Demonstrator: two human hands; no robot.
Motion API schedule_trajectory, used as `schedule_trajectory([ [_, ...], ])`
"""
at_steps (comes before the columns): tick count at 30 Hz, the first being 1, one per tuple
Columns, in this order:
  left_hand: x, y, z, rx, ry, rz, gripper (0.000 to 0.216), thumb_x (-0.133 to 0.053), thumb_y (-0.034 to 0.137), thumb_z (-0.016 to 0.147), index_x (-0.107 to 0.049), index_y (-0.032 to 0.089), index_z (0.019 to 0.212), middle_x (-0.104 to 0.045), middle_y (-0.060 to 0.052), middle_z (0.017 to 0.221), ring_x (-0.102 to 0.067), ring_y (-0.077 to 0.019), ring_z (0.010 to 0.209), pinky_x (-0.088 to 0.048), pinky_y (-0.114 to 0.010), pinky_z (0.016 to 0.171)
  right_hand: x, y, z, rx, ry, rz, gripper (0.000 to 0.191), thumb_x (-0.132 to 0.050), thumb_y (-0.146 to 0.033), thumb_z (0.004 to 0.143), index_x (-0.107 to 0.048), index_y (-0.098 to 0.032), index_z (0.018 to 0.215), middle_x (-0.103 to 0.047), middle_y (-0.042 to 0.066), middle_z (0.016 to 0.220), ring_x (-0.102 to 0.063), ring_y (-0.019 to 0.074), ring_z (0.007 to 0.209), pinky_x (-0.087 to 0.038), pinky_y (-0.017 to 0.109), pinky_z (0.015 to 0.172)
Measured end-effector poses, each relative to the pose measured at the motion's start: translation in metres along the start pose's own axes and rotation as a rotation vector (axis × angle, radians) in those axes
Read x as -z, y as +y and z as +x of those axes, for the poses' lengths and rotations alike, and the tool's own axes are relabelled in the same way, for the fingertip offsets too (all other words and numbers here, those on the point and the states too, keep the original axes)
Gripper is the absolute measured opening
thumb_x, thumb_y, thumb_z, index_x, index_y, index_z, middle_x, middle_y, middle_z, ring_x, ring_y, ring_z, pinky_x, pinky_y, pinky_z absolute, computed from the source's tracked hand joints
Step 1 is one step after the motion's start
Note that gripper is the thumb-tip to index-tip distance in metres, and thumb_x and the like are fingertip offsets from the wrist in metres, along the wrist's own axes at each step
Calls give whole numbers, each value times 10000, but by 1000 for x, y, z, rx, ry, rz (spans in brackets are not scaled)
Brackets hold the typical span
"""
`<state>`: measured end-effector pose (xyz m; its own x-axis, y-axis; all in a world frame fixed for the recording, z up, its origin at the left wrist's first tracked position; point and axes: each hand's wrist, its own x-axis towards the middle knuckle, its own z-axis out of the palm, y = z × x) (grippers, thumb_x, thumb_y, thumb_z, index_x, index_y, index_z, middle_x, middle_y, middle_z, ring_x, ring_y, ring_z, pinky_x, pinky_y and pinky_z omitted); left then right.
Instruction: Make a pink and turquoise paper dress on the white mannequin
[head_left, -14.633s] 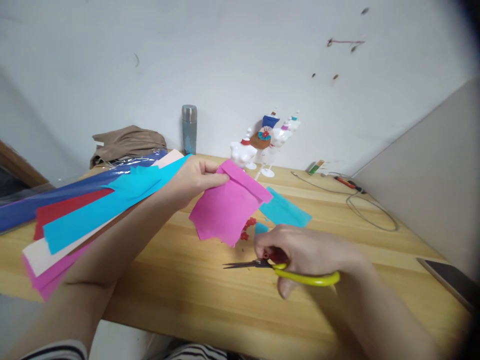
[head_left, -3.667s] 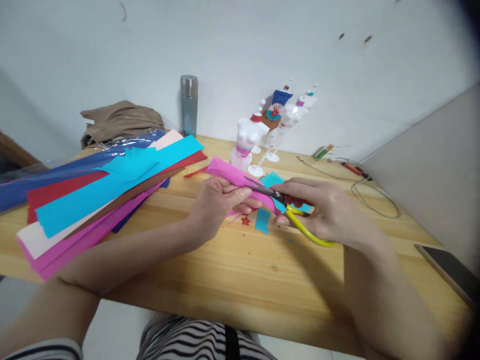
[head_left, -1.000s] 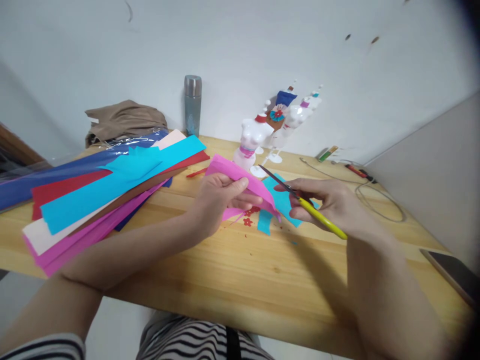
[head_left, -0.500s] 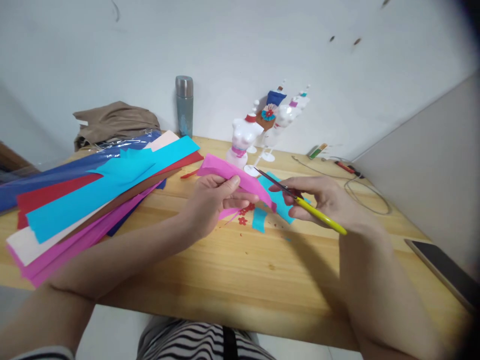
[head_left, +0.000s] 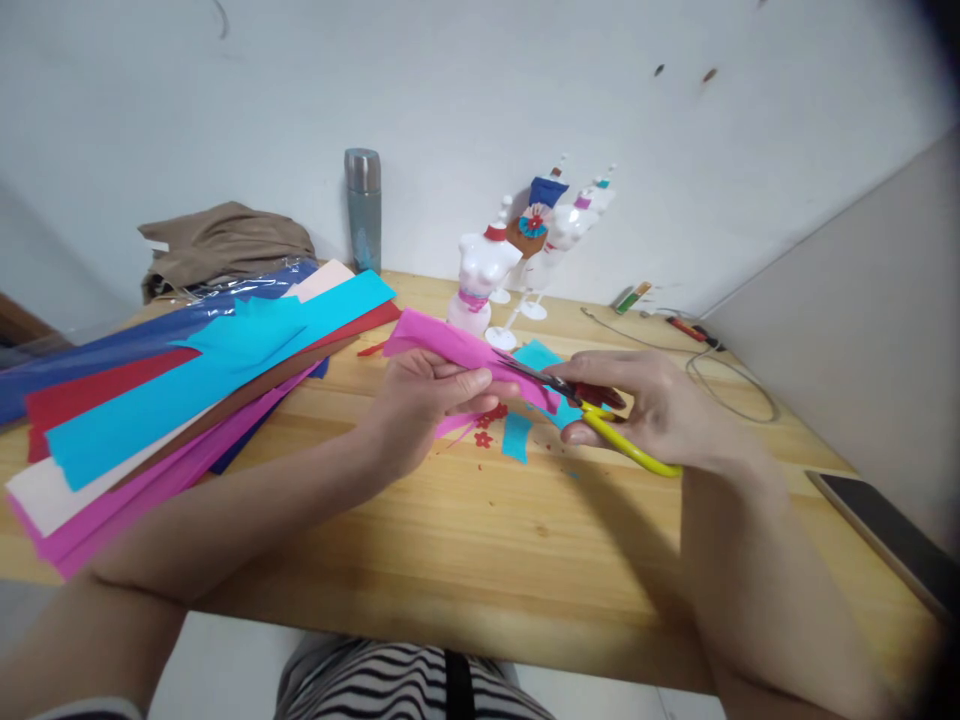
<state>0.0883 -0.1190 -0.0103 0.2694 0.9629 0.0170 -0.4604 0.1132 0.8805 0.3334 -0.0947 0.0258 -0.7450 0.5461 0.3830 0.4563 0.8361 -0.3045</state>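
My left hand (head_left: 442, 395) pinches a pink paper strip (head_left: 442, 338) between thumb and fingers, holding it above the table. Closed round the yellow handle of a pair of scissors (head_left: 630, 447) is my right hand (head_left: 637, 395). The scissor blades lie over the strip's right part, pointing left toward my left thumb; whether they are cutting through it I cannot tell. Beneath the hands lie a small blue paper piece (head_left: 517, 438), a larger blue piece (head_left: 540, 355) and red paper flowers (head_left: 484, 439). A white mini mannequin (head_left: 484, 260) with a red collar stands just beyond.
Coloured paper strips (head_left: 150, 410) are piled at the left, before a brown cloth (head_left: 232, 245) and a flask (head_left: 364, 215). More dressed mannequins (head_left: 568, 225) stand behind. At the right lie a cable (head_left: 731, 405) and a phone (head_left: 885, 530).
The scissors have moved left and down onto the pink strip, and their handles have spread apart. My left hand keeps its hold. The view has shifted slightly.
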Motion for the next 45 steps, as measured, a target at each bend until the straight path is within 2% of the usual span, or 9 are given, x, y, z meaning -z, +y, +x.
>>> schedule_trajectory([
  [5, 0, 1, -1, -5, 17, 39, 115, -814, 228, 768, -779, 152, 848, -817, -70, 854, -801, -218, 855, -627, -267, 735, 0, -3, 0, 14, 2, -54, 323, -708, -436, 918, -732, -140, 1046, -714, 52, 750, -608, 133, 565, -464, 232, 509],
  [13, -2, 4, 0, 11, 25, 36, 126, -832, 255, 733, -768, 147, 746, -801, -70, 752, -792, -196, 785, -616, -243, 724, 0, -3, -1, 41, 29, -91, 326, -687, -417, 936, -742, -130, 1080, -725, 73, 758, -610, 141, 565, -461, 240, 509],
  [18, -3, 4, -1, 21, 30, 39, 116, -837, 256, 722, -782, 161, 760, -808, -67, 776, -791, -191, 801, -614, -239, 736, 1, -4, 0, 26, 22, -54, 309, -706, -434, 918, -753, -174, 1080, -732, 56, 749, -601, 143, 541, -457, 246, 494],
  [24, -3, 4, -1, 27, 30, 32, 115, -842, 248, 720, -769, 167, 754, -803, -48, 771, -784, -179, 749, -610, -238, 707, 2, -3, 0, 22, 2, -65, 326, -697, -432, 924, -751, -152, 1081, -733, 69, 750, -603, 146, 550, -451, 248, 493],
  [31, 2, 1, 1, 6, -9, 95, 154, -828, 295, 768, -783, 161, 829, -811, -72, 814, -793, -205, 803, -614, -257, 717, 0, -2, 0, 44, 15, -44, 298, -701, -396, 927, -755, -151, 1088, -735, 66, 758, -612, 143, 561, -459, 246, 502],
  [36, 3, 0, 0, -5, -15, 94, 120, -812, 256, 778, -788, 157, 840, -807, -70, 791, -792, -193, 771, -604, -230, 682, 0, -2, 0, 54, 0, -56, 293, -688, -344, 934, -746, -132, 1127, -758, 87, 805, -639, 145, 592, -484, 243, 525],
  [42, 2, 1, 0, 19, -7, 61, 149, -833, 260, 765, -786, 150, 854, -817, -76, 841, -797, -199, 787, -612, -238, 693, 1, -1, -2, 20, -13, -29, 309, -691, -369, 927, -745, -186, 1170, -777, 84, 840, -660, 161, 607, -501, 257, 537],
  [45, 0, 2, 0, 33, -12, 28, 111, -831, 238, 753, -786, 157, 814, -814, -55, 801, -796, -198, 779, -609, -229, 676, 1, -1, -2, 2, -22, -29, 310, -684, -380, 927, -751, -190, 1163, -783, 92, 848, -643, 159, 582, -493, 260, 526],
])
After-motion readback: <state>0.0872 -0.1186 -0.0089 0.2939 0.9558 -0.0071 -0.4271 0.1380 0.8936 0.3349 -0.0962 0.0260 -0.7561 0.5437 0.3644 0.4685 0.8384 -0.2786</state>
